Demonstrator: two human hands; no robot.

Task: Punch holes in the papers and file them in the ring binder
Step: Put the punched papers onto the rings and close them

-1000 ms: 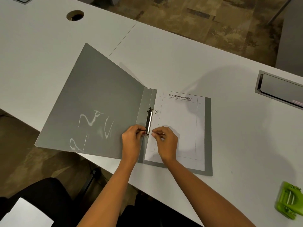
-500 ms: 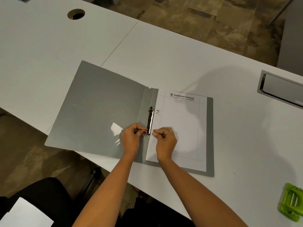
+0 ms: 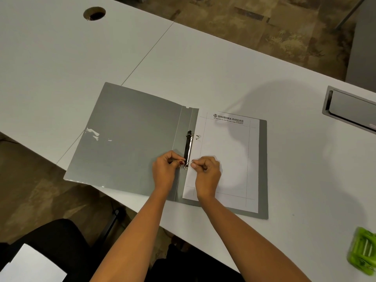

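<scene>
Left hand (image 3: 165, 168) and right hand (image 3: 206, 171) each pinching the ring clip's (image 3: 188, 151) lower end (open binder (image 3: 126, 139), paper (image 3: 225, 159) inside).

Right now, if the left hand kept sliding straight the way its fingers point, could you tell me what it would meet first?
The left hand points right, at the near end of the ring mechanism. That metal clip comes first, practically at its fingertips; just beyond it is the right hand. Whether the fingers already touch the clip cannot be told.

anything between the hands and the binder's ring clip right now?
Nothing visible. The left hand and right hand are already at the near ring of the clip, one on each side. The paper lies flat right of the clip.
</scene>
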